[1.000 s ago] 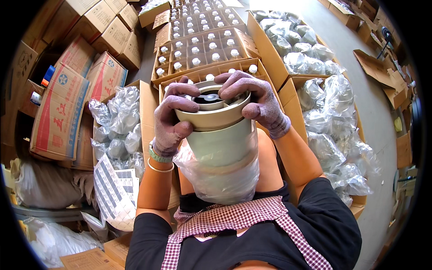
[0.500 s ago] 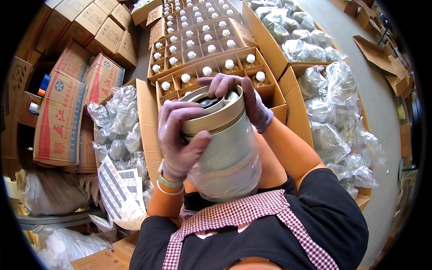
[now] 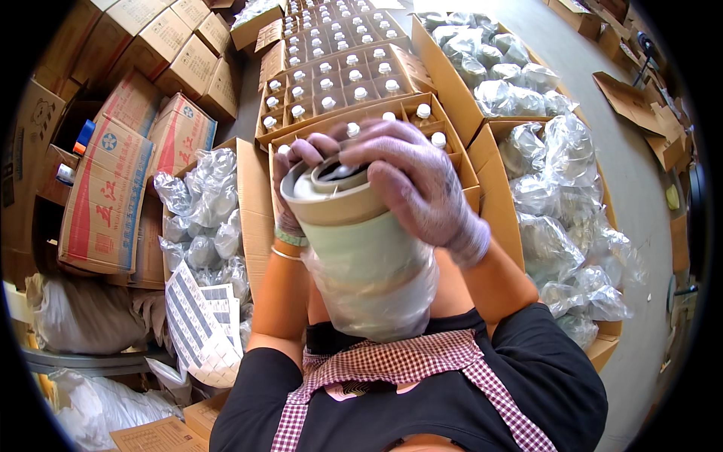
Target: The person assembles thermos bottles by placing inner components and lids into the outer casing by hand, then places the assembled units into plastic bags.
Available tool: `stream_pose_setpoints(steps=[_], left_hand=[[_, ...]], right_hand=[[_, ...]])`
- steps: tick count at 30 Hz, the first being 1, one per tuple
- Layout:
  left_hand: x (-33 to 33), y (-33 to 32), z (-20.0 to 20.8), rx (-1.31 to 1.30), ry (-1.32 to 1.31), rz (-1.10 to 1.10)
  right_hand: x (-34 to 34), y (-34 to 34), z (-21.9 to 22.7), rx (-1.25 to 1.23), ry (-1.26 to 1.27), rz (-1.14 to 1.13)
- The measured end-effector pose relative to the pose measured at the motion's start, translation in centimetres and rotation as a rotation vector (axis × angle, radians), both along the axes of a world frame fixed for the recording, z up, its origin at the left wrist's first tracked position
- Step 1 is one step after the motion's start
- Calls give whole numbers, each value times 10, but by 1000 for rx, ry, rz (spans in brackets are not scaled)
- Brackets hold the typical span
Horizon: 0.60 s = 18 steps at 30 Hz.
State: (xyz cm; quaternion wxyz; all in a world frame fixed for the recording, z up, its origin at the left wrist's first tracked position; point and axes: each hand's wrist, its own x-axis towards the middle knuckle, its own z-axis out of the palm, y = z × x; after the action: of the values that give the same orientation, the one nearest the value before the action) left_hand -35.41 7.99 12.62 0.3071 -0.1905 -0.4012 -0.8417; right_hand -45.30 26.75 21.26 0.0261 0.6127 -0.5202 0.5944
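You have the pale grey-green container (image 3: 361, 241) at the middle of the frame, tilted, with its open top toward the upper left and its lower part resting at your lap. Clear plastic film (image 3: 376, 301) bunches around its lower half, leaving the beige rim (image 3: 331, 209) bare. Inside the mouth you can see a dark-centred inner ring (image 3: 339, 179). Both your hands wear purplish, speckled gloves. Your left hand (image 3: 307, 151) is partly hidden behind the container; its fingers curl over the far left of the rim, holding it, and you cannot tell where its thumb sits. Your right hand (image 3: 425, 184) holds the rim's right side, thumb against it and fingers bent narrowly over the opening, their tips blurred. Your left wrist carries a green band (image 3: 291, 239) and 1 white bangle (image 3: 286, 254). Just beyond your hands, toward the top of the frame, divided cartons (image 3: 468, 175) hold white-capped bottles (image 3: 423, 113). Bagged items (image 3: 561, 169) fill 2 open cartons along the right, and more bagged pieces (image 3: 202, 222) lie in a carton at centre left, with printed sheets (image 3: 194, 320) at its near end. Closed boxes (image 3: 105, 203) lean and stack at the upper left. A checked apron (image 3: 399, 360) crosses your front at the lower centre.
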Motion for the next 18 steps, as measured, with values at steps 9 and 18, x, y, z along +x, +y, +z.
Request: stream_pose_setpoints(steps=[9,18], left_hand=[[51,63,34,-766,-376,917],[35,103,82,-1463,-486,1290]], right_hand=[[-38,-49,-101,-141,-967,903],[-27,-98,-120,-206,-1178,1423]])
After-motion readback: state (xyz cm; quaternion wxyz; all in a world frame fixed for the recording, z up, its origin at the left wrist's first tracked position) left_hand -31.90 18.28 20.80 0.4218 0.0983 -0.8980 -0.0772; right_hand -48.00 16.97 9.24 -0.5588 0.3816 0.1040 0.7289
